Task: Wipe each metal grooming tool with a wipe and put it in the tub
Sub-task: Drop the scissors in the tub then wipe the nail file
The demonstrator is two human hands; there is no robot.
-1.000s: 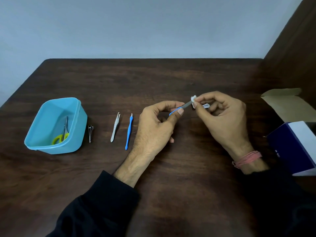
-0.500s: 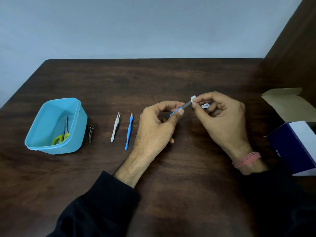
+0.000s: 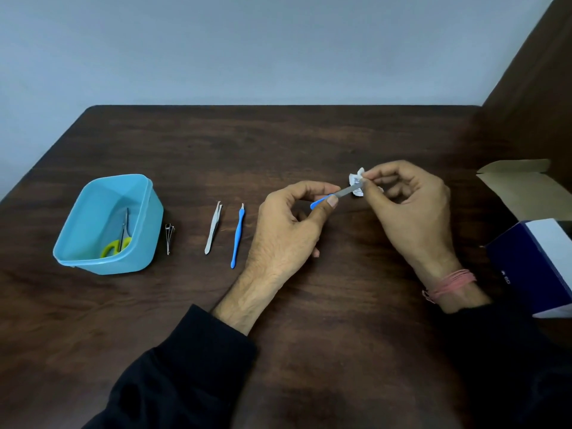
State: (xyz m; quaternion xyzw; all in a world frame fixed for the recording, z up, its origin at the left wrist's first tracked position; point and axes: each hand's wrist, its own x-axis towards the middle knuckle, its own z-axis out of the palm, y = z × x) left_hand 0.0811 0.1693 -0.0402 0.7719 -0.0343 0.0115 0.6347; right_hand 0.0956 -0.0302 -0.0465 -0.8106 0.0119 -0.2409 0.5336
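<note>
I use the blue tub (image 3: 148, 209) on the dark wooden table (image 3: 309, 144) as my reference for everything here. Inside the tub I see a pair of small scissors (image 3: 121, 236) with yellow-green handles, blades pointing to the tub's far wall. Just beside the tub's right wall lies a small metal nail clipper (image 3: 169, 238), flat on the wood and not touching the tub as far as I can tell. Further right of the tub lie the silver tweezers (image 3: 213, 229), and just past them a slim tool with a blue handle (image 3: 237, 236), both lengthwise, tips away from me, close together but apart.

Well to the right of the tub, my left hand (image 3: 288, 233) pinches the blue handle of a nail file (image 3: 339, 195) between thumb and forefinger, held above the table with its grey metal blade angled up and to the right. My right hand (image 3: 408, 209) pinches a small crumpled white wipe (image 3: 356, 182) around the far tip of that blade, thumb and forefinger pressed on it; the other fingers curl loosely behind. A pink thread band (image 3: 448, 283) circles my right wrist, and both arms wear black sleeves.

At the table's right edge, farthest from the tub, stands an open cardboard box (image 3: 532, 274), navy and white, its brown flap raised.
</note>
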